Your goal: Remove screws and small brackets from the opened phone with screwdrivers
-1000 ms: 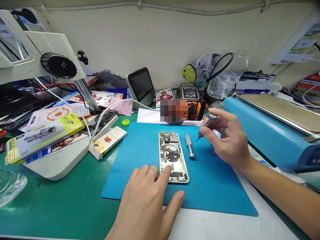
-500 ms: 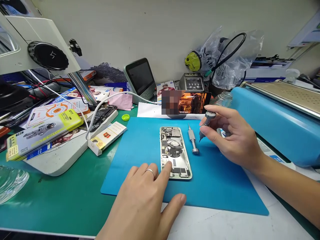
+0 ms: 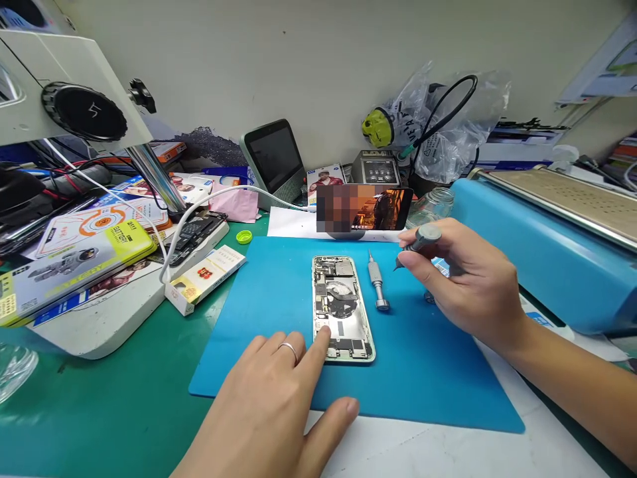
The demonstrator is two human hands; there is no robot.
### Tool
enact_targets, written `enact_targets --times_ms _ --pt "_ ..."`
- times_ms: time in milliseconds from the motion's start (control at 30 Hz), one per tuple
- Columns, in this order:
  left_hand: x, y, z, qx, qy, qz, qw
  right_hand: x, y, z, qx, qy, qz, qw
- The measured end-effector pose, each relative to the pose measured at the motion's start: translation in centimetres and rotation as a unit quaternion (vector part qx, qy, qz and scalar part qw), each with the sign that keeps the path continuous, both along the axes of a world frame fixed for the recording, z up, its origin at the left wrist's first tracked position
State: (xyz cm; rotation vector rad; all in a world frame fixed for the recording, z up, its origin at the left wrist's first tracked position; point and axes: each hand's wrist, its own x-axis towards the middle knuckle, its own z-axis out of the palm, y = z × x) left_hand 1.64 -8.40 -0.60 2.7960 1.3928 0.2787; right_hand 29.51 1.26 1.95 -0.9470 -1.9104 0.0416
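Note:
An opened smartphone (image 3: 343, 305) with its inner boards bared lies on the blue mat (image 3: 269, 285). My left hand (image 3: 279, 392), wearing a ring, rests at its lower left; the index fingertip touches the phone's inside and the other fingers are spread. My right hand (image 3: 458, 279) is raised over the mat's right side, fingers closed round a small grey screwdriver (image 3: 423, 238). The driver is tilted, its dark tip pointing down and left. Between phone and right hand lies a second grey screwdriver (image 3: 378, 281), its tip toward the back.
A phone playing a video (image 3: 378, 207) is propped behind the mat. Left stand a microscope post (image 3: 156, 176), a white cigarette-type box (image 3: 205, 279), a yellow battery package (image 3: 79, 265) and a green cap (image 3: 243, 237). A blue machine (image 3: 537, 245) stands at right, a glass jar (image 3: 438, 202) beside it.
My right hand has turned the screwdriver from nearly upright to a more slanted angle. The left index finger stays on the phone. The whole view has shifted slightly.

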Motion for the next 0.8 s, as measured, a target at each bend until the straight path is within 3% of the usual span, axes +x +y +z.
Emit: enact_targets --times_ms 200,600,800 --pt "-0.3 0.1 -0.3 0.011 0.0 -0.01 1.0 0.0 0.1 0.5 0.03 -0.037 -0.006 0.999" --pt "-0.5 -0.1 0.1 0.044 0.0 -0.018 0.999 -0.1 0.0 -0.3 -0.044 0.002 -0.023 0.999" --pt "0.2 0.4 0.8 0.017 -0.032 -0.011 0.999 0.0 0.0 -0.3 -0.032 0.031 0.013 0.999"
